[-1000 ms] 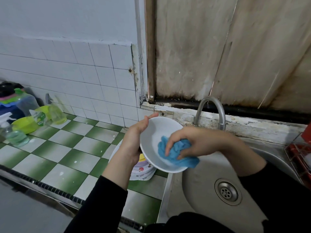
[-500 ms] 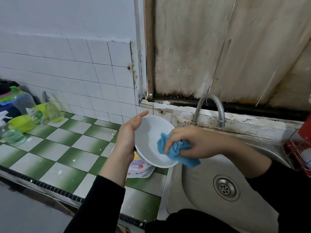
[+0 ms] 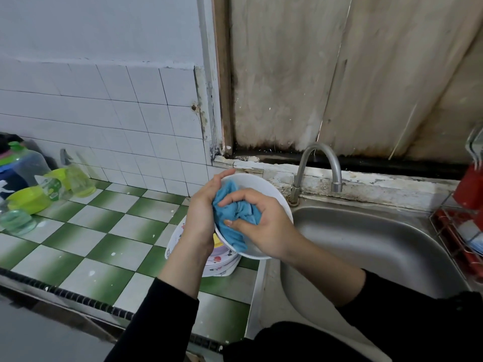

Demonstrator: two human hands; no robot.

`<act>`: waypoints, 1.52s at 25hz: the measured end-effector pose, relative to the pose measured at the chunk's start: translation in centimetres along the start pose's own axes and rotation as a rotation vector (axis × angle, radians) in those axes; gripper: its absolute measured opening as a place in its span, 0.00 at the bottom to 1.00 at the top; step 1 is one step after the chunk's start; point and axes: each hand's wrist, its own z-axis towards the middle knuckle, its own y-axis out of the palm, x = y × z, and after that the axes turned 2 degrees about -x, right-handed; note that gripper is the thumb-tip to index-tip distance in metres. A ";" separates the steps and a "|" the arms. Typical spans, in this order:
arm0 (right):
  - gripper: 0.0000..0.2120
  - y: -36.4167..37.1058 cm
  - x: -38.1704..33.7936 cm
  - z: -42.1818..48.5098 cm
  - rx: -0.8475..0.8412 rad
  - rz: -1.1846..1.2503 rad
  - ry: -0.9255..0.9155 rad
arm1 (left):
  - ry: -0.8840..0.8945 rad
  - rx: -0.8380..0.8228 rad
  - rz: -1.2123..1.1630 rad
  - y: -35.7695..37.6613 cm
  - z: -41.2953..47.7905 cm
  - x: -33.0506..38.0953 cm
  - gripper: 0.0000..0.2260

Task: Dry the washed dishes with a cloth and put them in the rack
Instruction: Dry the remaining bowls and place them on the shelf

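While my left hand (image 3: 201,212) gripped the white bowl (image 3: 264,186), my right hand (image 3: 264,226) pressed the bunched blue cloth (image 3: 235,215) inside it

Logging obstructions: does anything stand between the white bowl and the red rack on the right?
Nothing visible does. Only the open sink lies between bowl and rack; the faucet stands behind that path, at the back rim.

Sink (image 3: 379,244) basin: open.
Behind sink: tap (image 3: 319,146) arching over.
Left of sink: plate stack (image 3: 222,265), then bare bench (image 3: 86,246), bottles (image 3: 75,176).
Right of sink: red rack (image 3: 449,231).
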 end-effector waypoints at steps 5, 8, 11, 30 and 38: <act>0.18 1.1 1.4 1.8 0.554 0.129 0.114 | 0.124 0.031 0.125 0.0 -1.3 0.5 0.12; 0.17 2.6 1.4 1.9 0.636 0.228 0.261 | 0.126 0.030 0.143 0.2 -2.2 0.2 0.12; 0.18 2.9 -0.2 1.1 0.158 0.330 0.211 | 0.152 0.095 0.100 -0.2 -2.3 0.8 0.13; 0.19 3.2 -1.2 5.2 -0.339 -0.447 0.092 | 0.118 0.208 0.033 -4.7 -0.6 2.0 0.13; 0.20 3.2 1.5 5.2 -0.084 -0.757 0.053 | 0.050 0.135 0.056 -6.4 0.9 0.8 0.11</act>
